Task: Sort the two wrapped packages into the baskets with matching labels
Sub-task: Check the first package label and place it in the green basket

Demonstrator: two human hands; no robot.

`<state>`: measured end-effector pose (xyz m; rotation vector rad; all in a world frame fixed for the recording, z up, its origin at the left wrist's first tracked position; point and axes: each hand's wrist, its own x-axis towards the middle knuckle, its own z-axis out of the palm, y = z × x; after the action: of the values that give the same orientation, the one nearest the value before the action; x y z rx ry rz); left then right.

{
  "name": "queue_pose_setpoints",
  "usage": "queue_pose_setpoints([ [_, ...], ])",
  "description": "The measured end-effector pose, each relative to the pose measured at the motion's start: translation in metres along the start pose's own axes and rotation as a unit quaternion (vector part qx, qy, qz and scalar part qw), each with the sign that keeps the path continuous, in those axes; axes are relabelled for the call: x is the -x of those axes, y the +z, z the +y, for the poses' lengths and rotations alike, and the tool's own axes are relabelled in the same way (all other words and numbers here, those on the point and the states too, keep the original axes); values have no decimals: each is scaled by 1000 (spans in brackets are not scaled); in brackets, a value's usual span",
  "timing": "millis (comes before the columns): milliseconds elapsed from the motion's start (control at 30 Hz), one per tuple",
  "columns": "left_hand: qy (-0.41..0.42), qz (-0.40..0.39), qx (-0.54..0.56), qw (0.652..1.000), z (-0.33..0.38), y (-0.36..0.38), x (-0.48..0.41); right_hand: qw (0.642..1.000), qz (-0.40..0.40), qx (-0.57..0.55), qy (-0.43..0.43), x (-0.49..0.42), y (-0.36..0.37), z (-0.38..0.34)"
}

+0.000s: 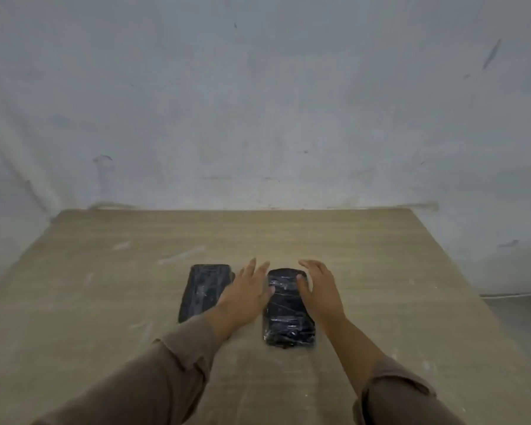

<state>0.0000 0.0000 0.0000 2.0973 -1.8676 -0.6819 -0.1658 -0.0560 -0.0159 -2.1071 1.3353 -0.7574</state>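
Two black packages wrapped in shiny clear film lie side by side on a wooden table. The right package sits between my two hands. My left hand hovers open at its left edge, thumb near the wrap, and partly covers the left package. My right hand is open and curved over the right package's far right corner, thumb touching or just above the top. Neither hand holds anything. No baskets or labels are in view.
A scuffed pale wall rises right behind the table's far edge. The table's right edge drops to a grey floor. White paint smears mark the tabletop.
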Motion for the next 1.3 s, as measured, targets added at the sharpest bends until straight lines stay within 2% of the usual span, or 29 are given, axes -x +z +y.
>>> queue_pose_setpoints([
  [133, -50, -68, 20, 996, 4, 40, -26, 995, -33, -22, 86, -10, 7, 39],
  [233, -90, -61, 60, 992, 4, 59, -38, 987, -47, -46, 145, -15, 17, 60],
  [433, -135, -41, 58, 988, 10, 82, -45, 975, -74, -102, 181, -17, 33, 68],
  [567, -133, -54, 93, 985, 21, 84, -51, 971, -52, -112, 203, -19, 24, 69],
  [667, -116, -65, 188, 973, 43, 88, -57, 969, 9, -111, 219, -21, 4, 77],
  [767, -116, -74, 297, 945, 63, 89, -60, 962, 51, -124, 238, -25, -19, 83],
  [867, -119, -54, 349, 928, 72, 85, -60, 960, 57, -144, 233, -27, -32, 79],
  [967, -121, -5, 293, 948, 69, 73, -59, 958, 59, -188, 209, -23, -29, 61],
  [1033, -125, -29, 288, 949, 59, 61, -55, 951, 53, -233, 195, -20, -18, 44],
  [1133, -151, -74, 354, 920, 38, 44, -44, 946, -5, -269, 179, -17, 5, 24],
  [1200, -171, -65, 385, 904, 20, 38, -36, 963, -56, -224, 138, -13, 19, 19],
  [1300, -185, 3, 421, 888, -7, 36, -28, 986, -81, -125, 78, -9, 36, 22],
])
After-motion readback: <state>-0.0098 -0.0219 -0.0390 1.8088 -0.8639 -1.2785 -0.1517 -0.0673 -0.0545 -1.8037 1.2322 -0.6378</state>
